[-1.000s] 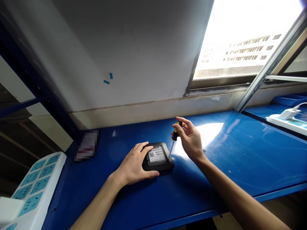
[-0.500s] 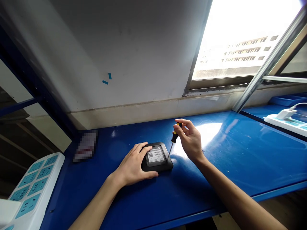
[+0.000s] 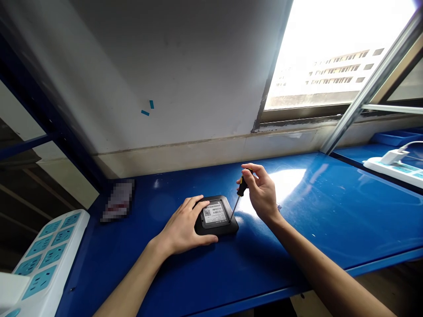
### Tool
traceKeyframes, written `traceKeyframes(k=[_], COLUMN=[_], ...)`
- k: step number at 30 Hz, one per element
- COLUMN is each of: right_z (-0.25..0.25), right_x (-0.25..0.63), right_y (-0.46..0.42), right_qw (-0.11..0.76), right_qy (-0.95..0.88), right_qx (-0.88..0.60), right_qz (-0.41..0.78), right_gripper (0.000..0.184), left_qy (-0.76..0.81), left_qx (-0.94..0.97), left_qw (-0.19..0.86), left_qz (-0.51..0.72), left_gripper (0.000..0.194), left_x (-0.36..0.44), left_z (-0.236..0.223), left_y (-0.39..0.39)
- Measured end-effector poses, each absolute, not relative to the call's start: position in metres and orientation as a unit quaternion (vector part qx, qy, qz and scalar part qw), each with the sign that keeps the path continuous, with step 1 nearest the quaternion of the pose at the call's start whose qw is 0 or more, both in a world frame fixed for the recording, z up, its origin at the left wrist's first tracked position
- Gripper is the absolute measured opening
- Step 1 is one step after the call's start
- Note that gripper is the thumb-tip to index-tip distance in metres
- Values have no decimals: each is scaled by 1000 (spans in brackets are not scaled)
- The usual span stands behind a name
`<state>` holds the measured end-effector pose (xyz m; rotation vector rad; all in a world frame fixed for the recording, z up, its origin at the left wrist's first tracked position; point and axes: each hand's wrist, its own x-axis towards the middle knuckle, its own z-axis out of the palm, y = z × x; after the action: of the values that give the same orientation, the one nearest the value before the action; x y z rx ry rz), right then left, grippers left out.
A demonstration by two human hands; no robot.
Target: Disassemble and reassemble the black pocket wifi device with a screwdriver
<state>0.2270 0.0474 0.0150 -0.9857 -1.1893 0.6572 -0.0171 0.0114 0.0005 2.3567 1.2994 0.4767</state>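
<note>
A small black square device (image 3: 220, 226) with a white label and QR code lies on the blue workbench (image 3: 185, 273). My left hand (image 3: 183, 229) rests on its left side, fingers over the top edge and thumb along the front, holding it down. My right hand (image 3: 261, 191) pinches a black and yellow screwdriver (image 3: 239, 193) by the handle. The screwdriver stands tilted, and its tip touches the device's right rear corner.
A white power strip with teal sockets (image 3: 42, 259) sits at the near left. A blurred small box (image 3: 118, 201) lies at the back left by the wall. Another power strip with a plug (image 3: 395, 165) and a blue tray (image 3: 393, 137) are far right, under the window.
My right hand's fingers have shifted slightly round the screwdriver handle, as in turning it. The device and my left hand have stayed in place.
</note>
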Motion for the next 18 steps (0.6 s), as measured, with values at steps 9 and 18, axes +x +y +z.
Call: traceKeyframes(k=[9, 18], right_z=[18, 17], right_x=[228, 228], right_y=[48, 47], right_qw=[668, 661], right_qy=[-528, -531], right_qx=[-438, -436], right_qz=[286, 301], right_gripper=[35, 41], left_qy=[472, 469], left_qx=[842, 842], left_qw=[208, 207], left_qz=[161, 167], left_gripper=[89, 88], left_x=[-16, -17], left_z=[2, 1], left_y=[11, 12])
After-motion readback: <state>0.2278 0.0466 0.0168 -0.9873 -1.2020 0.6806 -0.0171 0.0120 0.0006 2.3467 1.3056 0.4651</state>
